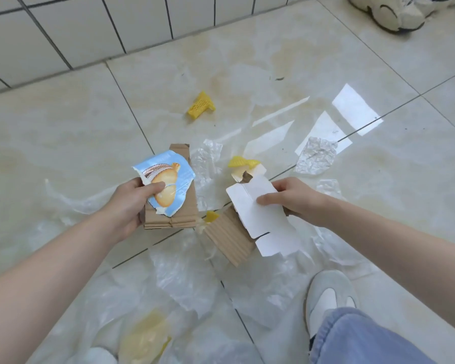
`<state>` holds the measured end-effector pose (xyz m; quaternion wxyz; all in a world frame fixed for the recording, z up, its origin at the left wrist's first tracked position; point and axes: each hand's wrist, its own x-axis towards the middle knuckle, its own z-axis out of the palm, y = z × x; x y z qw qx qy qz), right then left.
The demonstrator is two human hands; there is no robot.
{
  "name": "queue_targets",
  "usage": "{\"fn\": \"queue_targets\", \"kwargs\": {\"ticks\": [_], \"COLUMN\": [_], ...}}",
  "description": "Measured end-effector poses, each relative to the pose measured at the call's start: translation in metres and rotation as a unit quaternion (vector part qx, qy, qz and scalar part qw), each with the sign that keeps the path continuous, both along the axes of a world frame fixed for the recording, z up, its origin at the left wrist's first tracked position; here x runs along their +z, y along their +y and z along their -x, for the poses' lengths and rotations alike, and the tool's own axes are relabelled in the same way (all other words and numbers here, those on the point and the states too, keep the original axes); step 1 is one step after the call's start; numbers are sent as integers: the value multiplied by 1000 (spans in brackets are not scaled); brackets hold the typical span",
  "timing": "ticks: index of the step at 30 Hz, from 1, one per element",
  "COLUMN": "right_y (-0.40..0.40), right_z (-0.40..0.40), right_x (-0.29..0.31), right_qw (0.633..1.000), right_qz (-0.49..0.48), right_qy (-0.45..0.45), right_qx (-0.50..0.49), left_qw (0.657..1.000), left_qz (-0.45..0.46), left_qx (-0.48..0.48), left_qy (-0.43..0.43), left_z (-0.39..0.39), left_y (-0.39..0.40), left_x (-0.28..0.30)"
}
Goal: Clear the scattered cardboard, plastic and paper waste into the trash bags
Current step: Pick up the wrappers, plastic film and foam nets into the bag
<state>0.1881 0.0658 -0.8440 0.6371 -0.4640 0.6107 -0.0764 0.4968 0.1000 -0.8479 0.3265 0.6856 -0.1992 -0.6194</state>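
A single head-worn wide-angle view looks steeply down and forward at a tiled floor [63, 122], close above the person's forearms. A tiled wall [76, 27] runs from nine to twelve o'clock; the wearer's shoe [329, 298] sits at five o'clock.

Yellow foam net [201, 105] — blue-printed wrapper [166, 185], brown cardboard [184, 216]

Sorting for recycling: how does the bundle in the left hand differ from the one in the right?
The left hand grips brown cardboard topped by a torn blue printed wrapper; the right hand holds ribbed cardboard under plain white card. The left bundle points upward in the picture; the right one slants. Both are flat scraps lifted off the floor.
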Motion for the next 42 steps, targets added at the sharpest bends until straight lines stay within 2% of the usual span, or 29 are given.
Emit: {"fn": "queue_targets", "kwargs": {"ticks": [3, 9, 16, 21, 29, 34, 38, 40, 42], "right_y": [-3, -2, 2, 14, 64, 120, 159, 165, 159], "right_z": [-17, -36, -36, -33, -34, -45, -58, -66, -74], "right_x": [-5, -20, -25, -7, 11, 14, 4, -9, -13], "right_qw": [999, 993, 990, 993, 986, 956, 906, 885, 879], "right_qz": [14, -27, -14, 1, 7, 31, 62, 119, 178], "right_qy": [21, 70, 114, 74, 34, 54, 111, 150, 176], "right_qx": [28, 87, 87, 97, 163, 287, 403, 425, 405], "left_qw": [999, 997, 1000, 998, 998, 997, 997, 997, 996], "left_qz": [-7, -24, -10, 10, 45, 60, 65, 57, 46], "left_qx": [-42, -76, -7, 41, 37, 17, 20, 42, 75], "left_qy": [3, 0, -11, -41, -34, -45, -35, -10, 20], "left_z": [-1, -8, -46, -77, -63, -44, -37, -39, -41], "left_y": [8, 26, 55, 76, 127, 164, 184, 190, 192], "left_x": [5, 12, 22, 28, 17, 15, 19, 16, 13]}}
